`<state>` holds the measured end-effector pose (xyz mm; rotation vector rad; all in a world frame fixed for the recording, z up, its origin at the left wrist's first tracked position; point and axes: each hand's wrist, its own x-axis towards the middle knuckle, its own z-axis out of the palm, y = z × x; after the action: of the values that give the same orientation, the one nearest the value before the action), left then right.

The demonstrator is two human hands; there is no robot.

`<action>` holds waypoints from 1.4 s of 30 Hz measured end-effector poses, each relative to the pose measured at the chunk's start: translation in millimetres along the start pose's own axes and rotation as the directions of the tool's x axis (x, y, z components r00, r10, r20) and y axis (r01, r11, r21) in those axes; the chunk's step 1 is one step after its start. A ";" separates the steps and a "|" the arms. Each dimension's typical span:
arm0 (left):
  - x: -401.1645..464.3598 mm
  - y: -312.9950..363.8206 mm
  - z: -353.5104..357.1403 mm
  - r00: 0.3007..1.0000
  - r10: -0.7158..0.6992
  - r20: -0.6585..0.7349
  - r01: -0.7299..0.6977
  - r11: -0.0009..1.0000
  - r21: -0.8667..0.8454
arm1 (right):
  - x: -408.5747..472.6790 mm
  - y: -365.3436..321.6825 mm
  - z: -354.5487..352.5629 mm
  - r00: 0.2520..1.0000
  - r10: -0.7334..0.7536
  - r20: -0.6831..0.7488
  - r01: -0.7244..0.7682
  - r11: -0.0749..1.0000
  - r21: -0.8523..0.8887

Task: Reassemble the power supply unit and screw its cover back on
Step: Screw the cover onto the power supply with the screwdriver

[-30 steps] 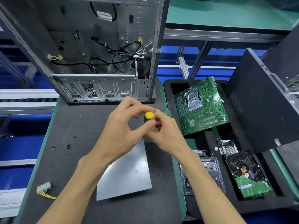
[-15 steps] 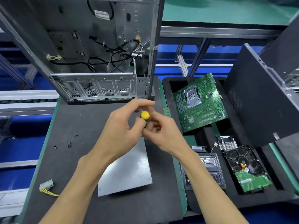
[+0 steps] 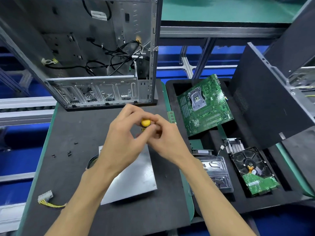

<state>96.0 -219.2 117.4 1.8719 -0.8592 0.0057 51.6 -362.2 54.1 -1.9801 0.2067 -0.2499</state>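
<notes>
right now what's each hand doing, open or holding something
Left hand: fingers curled round the yellow-capped screwdriver.
Right hand: pinching the same screwdriver just below its cap.

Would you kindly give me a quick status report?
Both hands, left and right, grip the screwdriver. It stands over the metal cover. Nothing in the way.

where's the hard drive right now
In the head view the hard drive lies at the lower right, in a slot of the black foam tray, below the green motherboard.
</notes>
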 end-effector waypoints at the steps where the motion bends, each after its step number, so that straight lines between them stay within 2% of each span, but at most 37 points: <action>1: 0.0 0.1 -1.7 1.000 -0.019 -0.002 0.019 1.000 -0.019 | -1.2 0.5 0.3 1.000 -0.011 0.021 0.011 1.000 0.009; 4: -0.2 2.1 -8.8 0.993 -0.079 0.084 0.087 0.992 -0.090 | -4.9 2.5 0.3 0.999 -0.041 -0.003 0.041 0.999 0.008; 6: 0.1 4.6 -8.0 0.989 -0.037 0.140 0.043 0.998 -0.036 | -4.2 3.5 0.5 0.998 -0.021 -0.059 0.021 1.000 -0.010; 8: 0.1 7.2 -3.9 0.995 -0.006 0.098 0.004 1.000 0.019 | -3.7 2.2 3.4 0.996 0.005 -0.093 -0.009 0.999 -0.035; 11: 0.7 8.2 -1.4 0.999 -0.029 0.016 0.029 1.000 0.000 | -6.4 0.1 6.6 0.998 0.010 -0.060 -0.012 1.000 -0.028; 14: -0.6 9.1 -4.7 0.994 -0.075 0.079 0.080 0.995 -0.056 | -10.2 -1.8 6.5 0.999 -0.041 -0.006 0.041 0.999 -0.022; 17: -1.8 11.7 -3.4 0.985 -0.078 0.155 0.090 0.993 -0.074 | -11.9 0.9 5.6 0.998 -0.028 -0.061 0.026 0.999 -0.040; 20: -3.8 12.3 4.4 0.995 -0.026 0.100 0.026 1.000 -0.001 | -14.0 7.4 6.0 0.986 0.003 -0.164 -0.013 0.998 -0.058; 22: -4.5 11.4 8.1 0.999 -0.016 0.035 0.015 1.000 0.013 | -16.1 9.5 5.6 0.986 0.003 -0.169 -0.010 0.999 -0.042; 24: -4.5 11.2 9.3 0.999 -0.043 0.026 0.044 0.998 -0.036 | -16.3 9.3 4.9 0.989 0.006 -0.148 -0.008 1.000 -0.009; 27: -2.6 11.0 6.0 0.988 -0.092 0.127 0.105 0.989 -0.107 | -15.4 7.7 0.8 0.993 0.015 -0.116 -0.014 1.000 0.007; 30: -0.4 10.4 4.1 0.975 -0.069 0.209 0.096 0.988 -0.119 | -19.4 5.2 -2.8 0.987 -0.013 -0.159 0.009 1.000 -0.026; 33: 2.4 11.3 5.1 0.993 -0.062 0.096 0.075 0.987 -0.139 | -23.8 3.3 -10.0 0.954 0.072 -0.291 -0.032 0.990 0.138; 36: 4.9 9.2 13.1 0.988 -0.154 -0.032 0.145 0.971 -0.189 | -28.8 6.9 -31.4 0.889 0.221 -0.401 -0.100 0.948 0.301; 38: 4.1 5.9 26.3 0.975 -0.223 -0.003 0.218 0.956 -0.195 | -34.7 13.3 -49.5 0.848 0.314 -0.428 -0.128 0.904 0.408; 42: -2.2 2.6 68.6 0.940 -0.294 0.171 0.316 0.942 -0.116 | -54.5 28.2 -83.7 0.735 0.486 -0.472 -0.173 0.809 0.562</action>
<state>67.9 -273.7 86.4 1.8689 -0.6422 -0.3866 -24.2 -433.0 57.4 -1.2659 0.8378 -0.6246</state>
